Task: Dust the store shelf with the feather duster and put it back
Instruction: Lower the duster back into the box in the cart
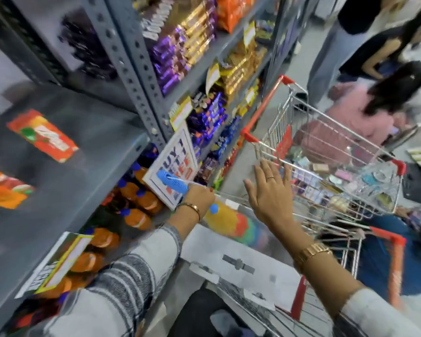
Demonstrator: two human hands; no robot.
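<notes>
My left hand [199, 197] is closed around the blue ribbed handle [171, 182] of the feather duster. The handle sticks up to the left in front of a price sign, and the blurred yellow, red and green feather head [231, 221] hangs below my fist, over a white box. The grey metal store shelf [66, 171] rises on the left, with orange packets lying on its top board. My right hand [270, 190] hovers open with fingers spread, near the rim of a shopping cart, holding nothing.
A red-handled wire cart [336, 152] full of goods stands right of the shelf. A second cart [374, 251] and a white box [241, 261] lie below my arms. Orange bottles [136, 203] and chocolate packs [180, 52] fill the shelves. People [379, 100] crowd the aisle at upper right.
</notes>
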